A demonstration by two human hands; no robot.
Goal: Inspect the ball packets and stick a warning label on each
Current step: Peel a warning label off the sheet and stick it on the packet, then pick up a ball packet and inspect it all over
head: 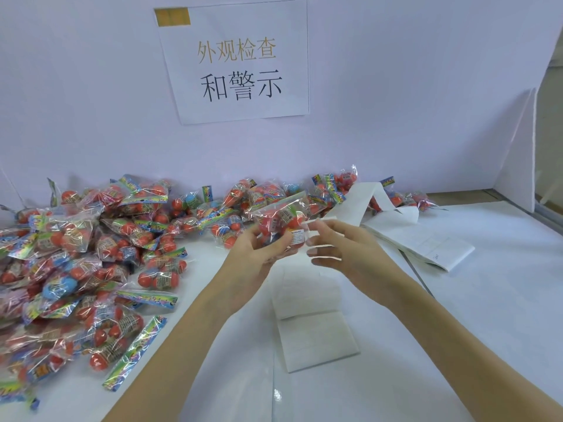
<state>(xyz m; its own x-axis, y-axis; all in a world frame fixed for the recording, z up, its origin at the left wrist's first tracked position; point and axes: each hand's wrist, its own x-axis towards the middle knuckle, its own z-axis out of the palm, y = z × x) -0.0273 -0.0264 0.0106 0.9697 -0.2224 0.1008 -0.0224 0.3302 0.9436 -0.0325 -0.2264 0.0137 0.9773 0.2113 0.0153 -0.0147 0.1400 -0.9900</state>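
My left hand [256, 254] grips a clear ball packet [278, 219] of red balls, lifted above the table's middle. A white warning label [297, 236] is on the packet's front face. My right hand [338, 243] is just right of the packet, fingers curled, thumb and forefinger touching the label's right edge. A white label strip [356, 202] trails from behind my right hand toward the back.
A large pile of ball packets [76, 257] covers the table's left side and runs along the back wall [213, 214]. Folded label backing sheets [313, 336] lie below my hands; more sheets [426, 245] at right. A paper sign [237, 62] hangs on the wall.
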